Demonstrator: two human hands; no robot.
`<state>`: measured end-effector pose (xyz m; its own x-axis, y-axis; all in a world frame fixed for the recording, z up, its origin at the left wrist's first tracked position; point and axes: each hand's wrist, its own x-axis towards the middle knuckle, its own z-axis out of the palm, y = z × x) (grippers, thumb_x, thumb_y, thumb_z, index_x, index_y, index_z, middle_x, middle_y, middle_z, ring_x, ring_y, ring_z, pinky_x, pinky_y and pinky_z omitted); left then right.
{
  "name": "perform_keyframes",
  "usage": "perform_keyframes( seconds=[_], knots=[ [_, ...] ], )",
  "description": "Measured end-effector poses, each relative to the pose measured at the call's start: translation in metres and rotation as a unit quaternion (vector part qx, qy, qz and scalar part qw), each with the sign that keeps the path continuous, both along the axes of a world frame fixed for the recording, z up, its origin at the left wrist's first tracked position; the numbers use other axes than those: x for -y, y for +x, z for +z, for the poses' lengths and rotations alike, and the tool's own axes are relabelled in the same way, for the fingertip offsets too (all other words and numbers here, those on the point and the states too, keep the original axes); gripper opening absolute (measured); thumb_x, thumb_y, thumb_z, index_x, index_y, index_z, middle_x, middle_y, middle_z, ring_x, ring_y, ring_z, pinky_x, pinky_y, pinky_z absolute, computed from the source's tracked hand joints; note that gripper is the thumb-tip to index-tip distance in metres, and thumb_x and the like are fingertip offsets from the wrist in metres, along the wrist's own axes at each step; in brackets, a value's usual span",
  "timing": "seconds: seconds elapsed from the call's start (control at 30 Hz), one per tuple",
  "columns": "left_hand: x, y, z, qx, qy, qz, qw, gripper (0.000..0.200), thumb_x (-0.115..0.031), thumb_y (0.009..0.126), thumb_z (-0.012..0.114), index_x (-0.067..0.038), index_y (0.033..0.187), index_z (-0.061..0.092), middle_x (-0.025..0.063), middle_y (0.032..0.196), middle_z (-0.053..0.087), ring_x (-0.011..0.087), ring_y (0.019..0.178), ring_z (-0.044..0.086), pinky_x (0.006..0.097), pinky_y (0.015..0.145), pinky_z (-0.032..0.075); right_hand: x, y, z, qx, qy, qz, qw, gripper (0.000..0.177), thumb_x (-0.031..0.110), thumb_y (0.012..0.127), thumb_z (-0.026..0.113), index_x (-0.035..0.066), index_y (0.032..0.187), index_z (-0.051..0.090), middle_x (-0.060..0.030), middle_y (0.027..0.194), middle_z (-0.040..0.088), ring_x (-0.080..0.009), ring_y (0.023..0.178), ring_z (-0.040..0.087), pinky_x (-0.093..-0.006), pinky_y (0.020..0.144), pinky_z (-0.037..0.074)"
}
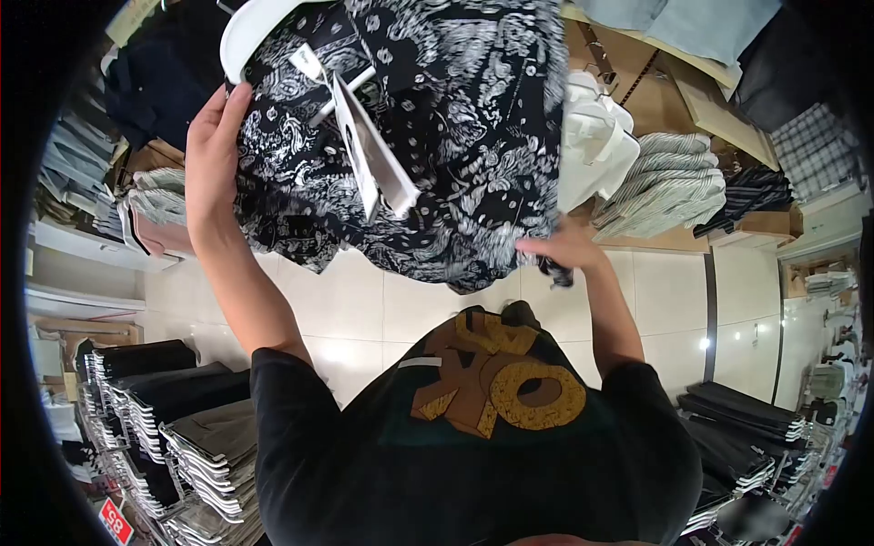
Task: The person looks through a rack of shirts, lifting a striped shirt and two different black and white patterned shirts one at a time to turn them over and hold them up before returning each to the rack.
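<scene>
A black garment with a white paisley print (464,136) hangs spread out in front of me, its lower edge bunched. Part of a white hanger (246,41) shows at its upper left. White paper tags (364,150) dangle over the cloth. My left hand (214,136) pinches the garment's left edge just below the hanger, thumb against the fingers. Lower right, my right hand (560,247) grips the garment's bottom corner; its fingers are partly behind the cloth and slightly blurred.
Behind the garment, at right, are white clothing (592,141) and striped folded garments (669,187). Dark clothes (164,82) hang at upper left. Racks of dark trousers (182,391) stand at lower left and lower right (742,432). A pale tiled floor (637,300) lies below.
</scene>
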<state>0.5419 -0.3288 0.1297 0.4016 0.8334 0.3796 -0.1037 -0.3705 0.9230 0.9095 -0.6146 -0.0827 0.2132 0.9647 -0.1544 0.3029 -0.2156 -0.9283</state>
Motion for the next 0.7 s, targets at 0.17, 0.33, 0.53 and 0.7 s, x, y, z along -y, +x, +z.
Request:
perform_keyframes(
  seconds=[0.17, 0.33, 0.53, 0.7],
  knots=[
    [0.030, -0.024, -0.041, -0.051, 0.074, 0.052, 0.995, 0.051, -0.008, 0.106, 0.057, 0.001, 0.155, 0.046, 0.0098, 0.144, 0.059, 0.0110, 0.119, 0.058, 0.0265, 0.102, 0.045, 0.044, 0.012, -0.069, -0.085, -0.136, 0.037, 0.986, 0.057, 0.024, 0.094, 0.078, -0.004, 0.139, 0.060, -0.0161, 0.128, 0.072, -0.0237, 0.113, 0.069, -0.0384, 0.101, 0.052],
    [0.094, -0.003, -0.105, -0.152, 0.184, -0.029, 0.971, 0.052, -0.001, 0.102, 0.051, -0.012, 0.153, 0.055, 0.0180, 0.153, 0.053, 0.0293, 0.143, 0.048, 0.0412, 0.120, 0.036, -0.009, -0.065, 0.067, -0.687, 0.029, -0.113, 0.718, 0.044, 0.029, 0.106, 0.059, 0.000, 0.139, 0.060, -0.0166, 0.127, 0.072, -0.0302, 0.113, 0.072, -0.0493, 0.102, 0.057],
    [0.166, 0.058, -0.140, -0.142, 0.064, -0.158, 0.975, 0.069, -0.021, 0.070, 0.093, -0.012, 0.134, 0.070, 0.0152, 0.121, 0.055, 0.0312, 0.121, 0.052, 0.0392, 0.112, 0.037, -0.060, -0.091, 0.051, -0.749, 0.084, -0.023, 0.656, 0.041, 0.032, 0.109, 0.048, 0.001, 0.129, 0.066, -0.0161, 0.118, 0.075, -0.0301, 0.104, 0.074, -0.0454, 0.098, 0.059],
    [0.178, 0.061, -0.155, -0.208, -0.008, -0.152, 0.966, 0.078, -0.030, 0.066, 0.099, -0.006, 0.134, 0.067, 0.0304, 0.156, 0.040, 0.0484, 0.151, 0.033, 0.0437, 0.124, 0.028, -0.075, -0.086, 0.038, -0.726, 0.068, -0.117, 0.675, 0.050, 0.041, 0.108, 0.051, 0.002, 0.138, 0.059, -0.0150, 0.128, 0.072, -0.0336, 0.110, 0.072, -0.0482, 0.102, 0.057]
  ],
)
